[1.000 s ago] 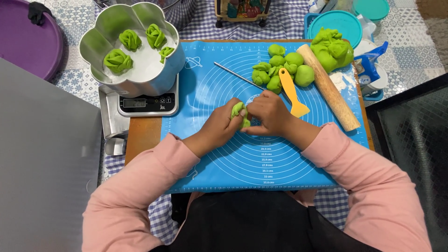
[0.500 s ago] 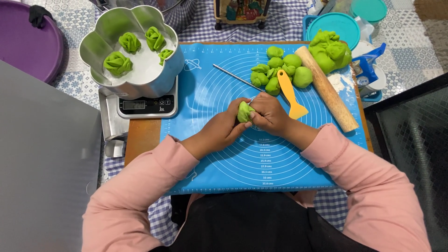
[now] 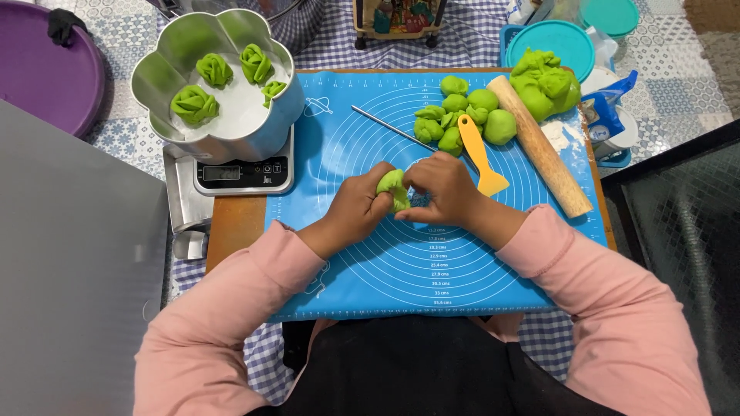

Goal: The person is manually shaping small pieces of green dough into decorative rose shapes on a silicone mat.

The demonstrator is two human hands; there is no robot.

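Left hand (image 3: 356, 206) and right hand (image 3: 441, 187) are closed together on a green dough piece (image 3: 393, 189), held just above the centre of the blue silicone baking mat (image 3: 401, 270). The piece's long axis runs roughly away from the person, tilted slightly left. A yellow scraper (image 3: 479, 156) and a wooden rolling pin (image 3: 539, 146) lie to the right.

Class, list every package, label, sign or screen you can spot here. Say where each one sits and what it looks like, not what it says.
Small grey rectangular display: on the front of the silver kitchen scale, left of the blue mat, under the flower-shaped metal pan.
Blue and white crumpled packet: right of the wooden rolling pin, by the board's edge.
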